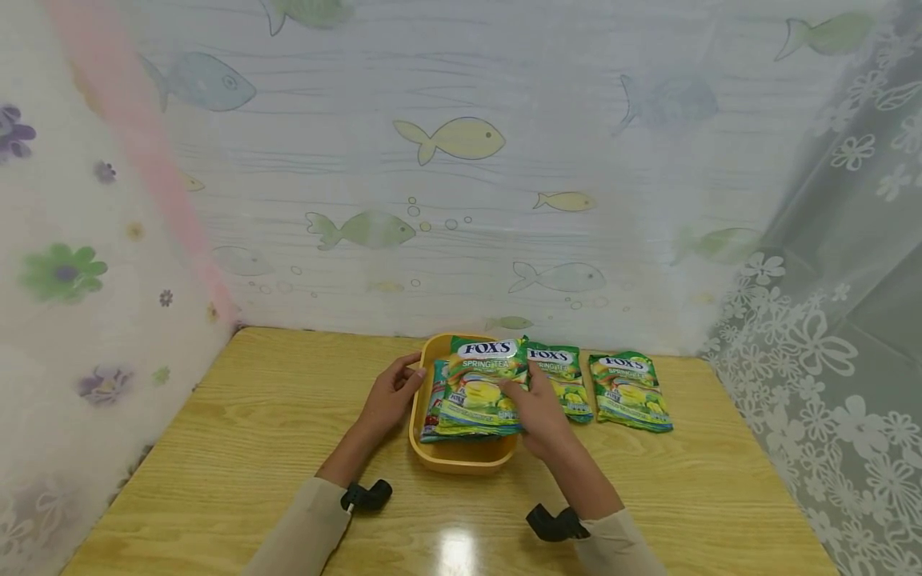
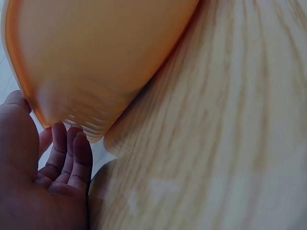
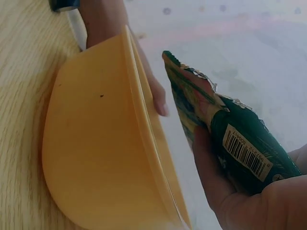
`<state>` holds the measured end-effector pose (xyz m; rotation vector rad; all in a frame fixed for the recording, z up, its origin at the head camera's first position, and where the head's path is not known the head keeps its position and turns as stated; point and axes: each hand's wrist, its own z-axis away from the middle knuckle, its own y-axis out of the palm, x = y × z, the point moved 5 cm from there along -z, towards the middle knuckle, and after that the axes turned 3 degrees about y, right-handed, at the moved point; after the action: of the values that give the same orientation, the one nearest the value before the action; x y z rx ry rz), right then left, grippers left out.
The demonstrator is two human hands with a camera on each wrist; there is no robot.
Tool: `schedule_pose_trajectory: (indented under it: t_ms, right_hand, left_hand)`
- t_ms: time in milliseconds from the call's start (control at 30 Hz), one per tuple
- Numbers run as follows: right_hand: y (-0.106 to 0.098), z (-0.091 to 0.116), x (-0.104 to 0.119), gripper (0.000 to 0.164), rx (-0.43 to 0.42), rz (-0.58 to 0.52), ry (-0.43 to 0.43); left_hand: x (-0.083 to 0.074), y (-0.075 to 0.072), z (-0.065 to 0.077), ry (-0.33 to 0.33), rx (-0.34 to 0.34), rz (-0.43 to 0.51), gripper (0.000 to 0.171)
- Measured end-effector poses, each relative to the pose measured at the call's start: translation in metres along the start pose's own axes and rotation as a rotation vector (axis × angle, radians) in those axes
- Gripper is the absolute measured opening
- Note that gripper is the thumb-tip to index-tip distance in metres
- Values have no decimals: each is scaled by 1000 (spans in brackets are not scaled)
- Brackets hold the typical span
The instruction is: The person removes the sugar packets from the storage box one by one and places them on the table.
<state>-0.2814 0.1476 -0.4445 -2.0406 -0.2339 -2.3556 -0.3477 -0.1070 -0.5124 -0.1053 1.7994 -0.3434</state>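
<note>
A yellow plastic basin (image 1: 461, 464) stands on the table, and my left hand (image 1: 392, 394) holds its left rim. The thumb reaches over the rim while the fingers (image 2: 82, 153) touch the outer wall. My right hand (image 1: 539, 412) grips a green Fox's Spring Tea candy packet (image 1: 479, 376) by its right side, over the basin. From the right wrist view, the barcode on the packet's back (image 3: 247, 151) is visible above the rim. Below it shows part of a teal and red packet (image 1: 432, 416) inside the basin; the held packet hides most of it.
Two more green Fox's packets lie on the wooden table to the right of the basin, the nearer packet (image 1: 569, 384) partly behind my right hand and the other packet (image 1: 630, 392) farther right. A fish-patterned curtain (image 1: 461, 240) hangs along the table's back edge.
</note>
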Motion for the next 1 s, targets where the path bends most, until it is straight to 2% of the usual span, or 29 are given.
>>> schedule_pose_trajectory:
  t_ms: [67,233,333,467,633,767,900,1000]
  right_hand:
    - [-2,2,1,62,4,-3,-7]
    - [-7,10,4,73,-8,20,19]
    - [-11,13,3,76,0,20,24]
    - [-15,17,2,73,12,11,29]
    - [-20,23,1,72,-13,27,44]
    - [-24,27,1,67,-29,27,48]
    - [-29,31,1,71,-39,43,59]
    - [-33,33,0,69,-49,14,72]
  left_hand:
    - [-7,0,2,-3,-3,-8,47]
    - [-27,1,9,3,-16,-17,47]
    - [-29,1,10,1,-25,-15,46]
    - [-18,1,6,-17,-34,-18,46]
    - [0,0,0,-12,-24,-17,47]
    - [4,-1,-2,-6,-11,-11,48]
    - [2,-2,-2,-4,-4,-6,49]
    - [2,-2,-1,-6,-1,-8,49]
